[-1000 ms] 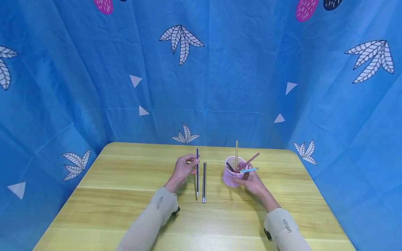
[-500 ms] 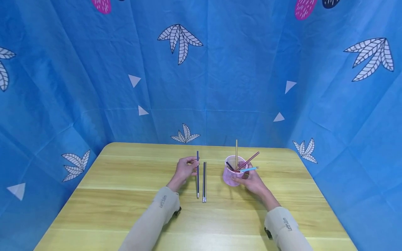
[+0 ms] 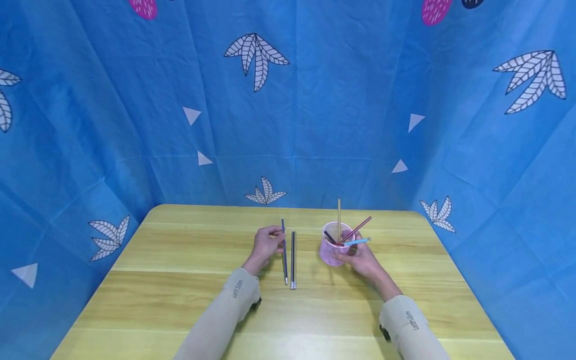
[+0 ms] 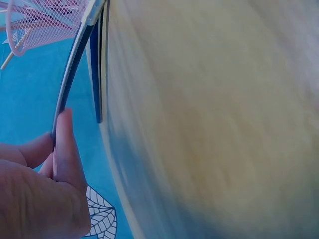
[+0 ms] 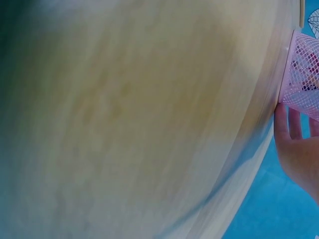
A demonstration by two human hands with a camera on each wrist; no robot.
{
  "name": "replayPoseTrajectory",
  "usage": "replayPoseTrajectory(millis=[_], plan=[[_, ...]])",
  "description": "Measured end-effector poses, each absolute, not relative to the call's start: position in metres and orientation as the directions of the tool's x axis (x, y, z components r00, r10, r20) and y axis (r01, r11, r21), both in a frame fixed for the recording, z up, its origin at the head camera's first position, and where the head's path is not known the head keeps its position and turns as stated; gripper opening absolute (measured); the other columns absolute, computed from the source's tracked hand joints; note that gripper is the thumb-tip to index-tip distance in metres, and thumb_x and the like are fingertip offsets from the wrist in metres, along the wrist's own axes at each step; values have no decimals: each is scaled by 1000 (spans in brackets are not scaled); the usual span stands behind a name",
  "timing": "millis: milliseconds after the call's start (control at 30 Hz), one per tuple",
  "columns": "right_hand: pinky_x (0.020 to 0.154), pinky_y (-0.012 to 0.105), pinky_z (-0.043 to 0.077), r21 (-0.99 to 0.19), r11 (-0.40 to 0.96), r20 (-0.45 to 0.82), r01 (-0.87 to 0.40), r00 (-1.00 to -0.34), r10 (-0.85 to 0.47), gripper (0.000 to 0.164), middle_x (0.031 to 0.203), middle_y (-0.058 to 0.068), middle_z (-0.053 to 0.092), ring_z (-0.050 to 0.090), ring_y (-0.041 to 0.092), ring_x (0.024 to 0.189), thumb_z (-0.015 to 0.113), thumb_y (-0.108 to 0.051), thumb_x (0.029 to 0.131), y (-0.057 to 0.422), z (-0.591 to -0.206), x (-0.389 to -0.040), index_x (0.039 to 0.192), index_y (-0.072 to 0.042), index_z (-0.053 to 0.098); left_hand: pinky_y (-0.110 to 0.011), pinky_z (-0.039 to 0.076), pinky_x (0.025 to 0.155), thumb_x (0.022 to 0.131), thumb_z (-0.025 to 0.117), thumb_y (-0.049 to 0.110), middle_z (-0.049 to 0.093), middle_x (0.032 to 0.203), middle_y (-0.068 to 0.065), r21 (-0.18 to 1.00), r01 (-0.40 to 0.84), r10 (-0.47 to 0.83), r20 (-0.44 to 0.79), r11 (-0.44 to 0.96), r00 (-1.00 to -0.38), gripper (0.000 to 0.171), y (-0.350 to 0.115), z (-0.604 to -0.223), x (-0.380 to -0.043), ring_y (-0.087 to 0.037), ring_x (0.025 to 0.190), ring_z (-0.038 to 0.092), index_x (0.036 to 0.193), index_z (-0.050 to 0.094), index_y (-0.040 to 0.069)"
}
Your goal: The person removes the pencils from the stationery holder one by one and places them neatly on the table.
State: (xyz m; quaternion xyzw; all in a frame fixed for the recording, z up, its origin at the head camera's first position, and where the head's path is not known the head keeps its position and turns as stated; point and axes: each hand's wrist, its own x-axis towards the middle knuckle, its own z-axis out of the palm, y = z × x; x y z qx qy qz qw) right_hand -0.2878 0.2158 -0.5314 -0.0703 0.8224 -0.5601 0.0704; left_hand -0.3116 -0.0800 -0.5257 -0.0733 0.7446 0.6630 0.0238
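My left hand [image 3: 266,245] pinches a dark blue pencil [image 3: 285,267] between thumb and fingers near its far end. The pencil's silvery eraser end points towards me. Just right of it a pair of pencils [image 3: 293,260], one dark and one lighter, lies side by side on the table. Further right, my right hand [image 3: 362,261] grips a pink mesh pencil cup [image 3: 330,256] from its right side. Several pencils lean in the cup, among them a yellow pencil [image 3: 339,215] and a light blue pencil [image 3: 357,242]. In the right wrist view, fingers [image 5: 282,122] touch the cup's mesh wall.
A wood-patterned table [image 3: 180,250] carries everything. Behind and beside it hangs a blue curtain [image 3: 337,100] with white leaf prints, close to the table's far edge.
The held pencil has lowered slightly, and its eraser end has swung right towards the pair on the table. My left hand has shifted a little; the right hand stays on the cup.
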Motion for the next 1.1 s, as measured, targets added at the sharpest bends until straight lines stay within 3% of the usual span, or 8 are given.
replayPoseTrajectory(millis=[600, 800, 1100], plan=[[109, 58, 53, -928, 373, -54, -21, -981, -189, 81, 146, 27, 52, 54, 49, 133, 82, -16, 88, 216, -533, -290, 153, -8, 35, -30, 67, 70, 94, 71, 0, 67, 104, -14, 981, -143, -86, -133, 129, -987, 29, -76, -525, -313, -22, 80, 69, 123, 70, 0], [108, 56, 54, -931, 365, -51, -23, -980, -190, 79, 145, 28, 53, 56, 48, 131, 81, -15, 89, 216, -532, -289, 153, -7, 35, -29, 67, 72, 95, 71, 2, 65, 104, -11, 980, -146, -84, -136, 134, -987, 31, -74, -527, -315, -22, 86, 68, 126, 69, -1], [110, 58, 52, -934, 357, -53, -17, -982, -184, 80, 145, 28, 52, 54, 48, 134, 82, -15, 88, 215, -532, -290, 152, -7, 36, -29, 67, 75, 95, 69, 0, 68, 111, -14, 969, -218, -46, -214, 113, -976, 32, -75, -526, -315, -23, 86, 70, 127, 68, 0]])
